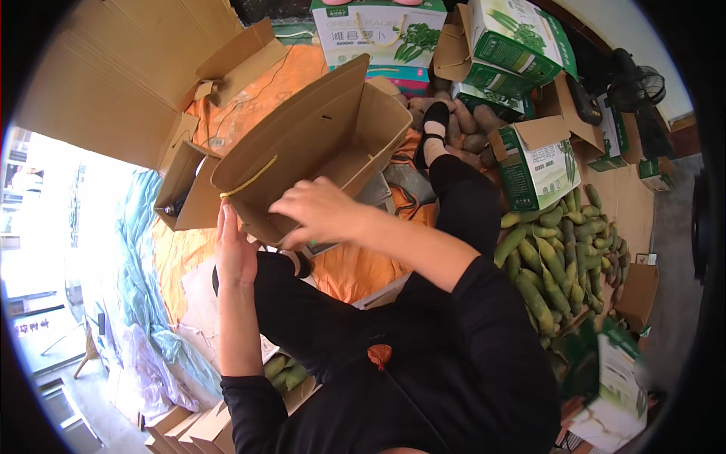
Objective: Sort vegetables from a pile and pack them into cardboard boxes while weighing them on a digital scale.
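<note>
An open brown cardboard box (pixel 291 151) is tilted in front of me, its bare inside showing. A yellow cord handle (pixel 252 178) runs along its left panel, and a bit of yellow cord shows at the far side. My left hand (pixel 237 253) rests against the outside of the near left end, fingers stretched upward. Over the near end of the opening is my right hand (pixel 321 212), its fingers bent and apart, with nothing visible in them. Whether its fingertips touch the cardboard I cannot tell.
Long green radishes (pixel 550 272) are heaped at the right, below a green-and-white carton (pixel 538 163). Reddish-brown root vegetables (pixel 469 132) lie by my foot. Orange sheeting (pixel 355 268) covers the floor. More printed cartons (pixel 522 41) stand behind, with a black fan (pixel 635 83) at the far right.
</note>
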A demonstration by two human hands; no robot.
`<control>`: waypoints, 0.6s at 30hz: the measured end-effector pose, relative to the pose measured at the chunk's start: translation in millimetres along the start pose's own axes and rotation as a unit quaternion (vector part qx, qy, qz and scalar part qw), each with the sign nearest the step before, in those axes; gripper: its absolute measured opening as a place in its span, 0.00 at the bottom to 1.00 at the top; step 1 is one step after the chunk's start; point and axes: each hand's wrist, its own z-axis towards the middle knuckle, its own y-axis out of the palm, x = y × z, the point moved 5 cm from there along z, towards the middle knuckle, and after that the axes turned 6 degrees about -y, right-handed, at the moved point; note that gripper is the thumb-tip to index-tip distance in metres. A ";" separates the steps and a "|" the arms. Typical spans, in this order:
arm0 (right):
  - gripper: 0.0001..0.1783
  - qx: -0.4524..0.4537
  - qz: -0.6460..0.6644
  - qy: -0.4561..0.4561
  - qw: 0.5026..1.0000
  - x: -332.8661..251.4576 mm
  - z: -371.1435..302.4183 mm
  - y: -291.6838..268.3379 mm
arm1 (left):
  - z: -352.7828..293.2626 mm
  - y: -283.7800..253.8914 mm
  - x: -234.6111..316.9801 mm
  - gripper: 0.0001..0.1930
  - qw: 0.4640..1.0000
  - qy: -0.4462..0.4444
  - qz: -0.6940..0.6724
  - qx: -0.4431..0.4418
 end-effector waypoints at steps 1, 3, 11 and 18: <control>0.37 -0.038 -0.043 0.014 0.998 15.0 -10.0 5.0 | 2.6 -8.7 -2.0 0.26 1.000 -0.004 -0.001 0.004; 0.31 -0.087 -0.168 0.051 0.981 41.5 -31.5 -2.5 | 7.4 -29.6 -6.1 0.28 1.000 -0.002 -0.004 0.023; 0.09 -0.007 -0.311 0.130 0.941 108.3 -70.4 -20.0 | -21.2 1.9 0.8 0.31 0.955 0.219 0.172 0.107; 0.10 -0.049 -0.264 0.130 0.955 86.1 -78.2 -9.1 | -31.3 64.6 -36.9 0.36 0.653 0.248 0.715 0.027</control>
